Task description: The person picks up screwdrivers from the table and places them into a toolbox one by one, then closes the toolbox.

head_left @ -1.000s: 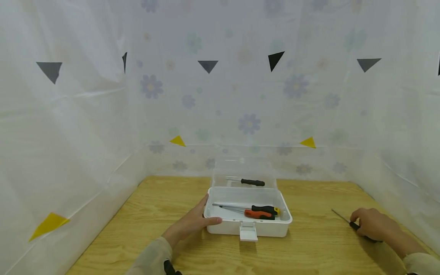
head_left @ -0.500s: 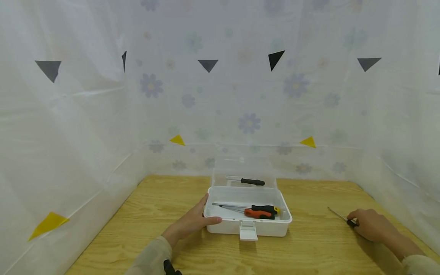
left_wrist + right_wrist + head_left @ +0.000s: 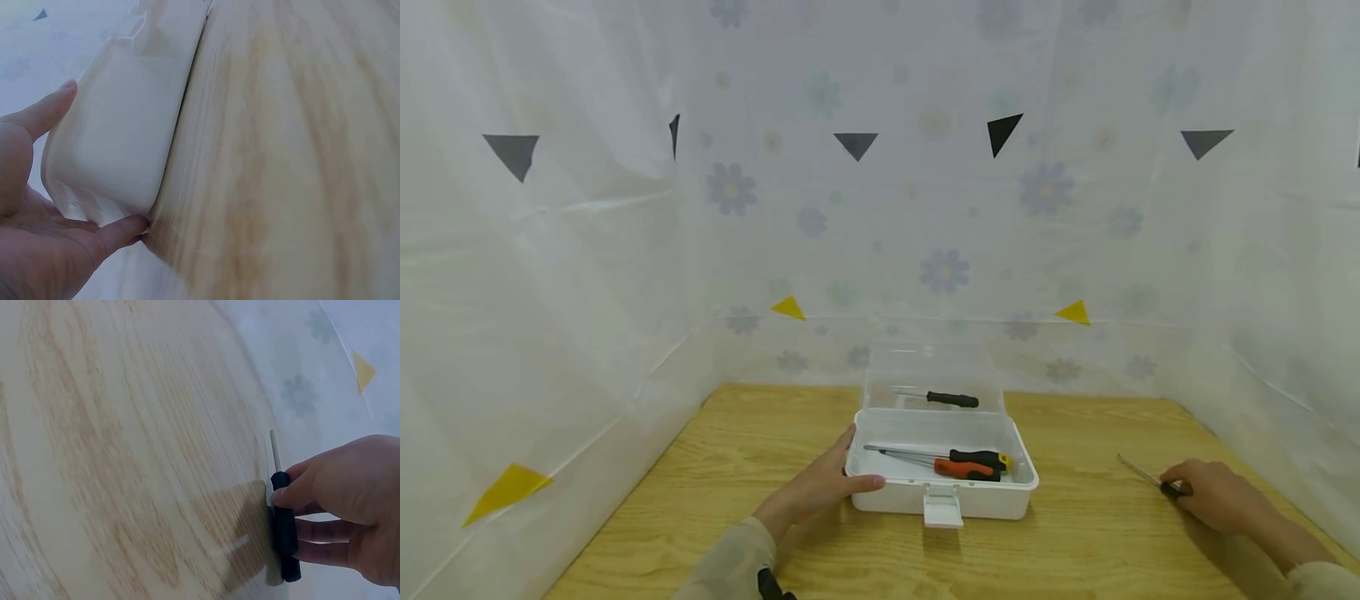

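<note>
Scanning left to right: my left hand (image 3: 820,492) braces the left end of the white toolbox (image 3: 942,496), thumb along the front wall, the other fingers (image 3: 47,112) lying straight against the end wall (palm cupping the corner, not really clamping anything). The box sits mid-surface (image 3: 737,467) with its clear lid (image 3: 934,375) stood open at the back. Inside lie two screwdrivers, a black-and-yellow-handled one (image 3: 979,456) and an orange-handled one (image 3: 964,470), shafts pointing left; a black-handled screwdriver (image 3: 951,400) shows through the lid, whether behind or in it I cannot tell.

Far right: my right hand (image 3: 1213,497) is curled over the black handle of a slim screwdriver (image 3: 284,525), thumb and fingertips pinching near the top of the handle. It looks low, at or just off the wood. Its long axis runs diagonally, bare shaft (image 3: 1138,471) pointing away and to the left, toward the box, handle end buried under my palm. The box lies well apart to the left of this tool, so the right hand is the nearer one by far.
</note>
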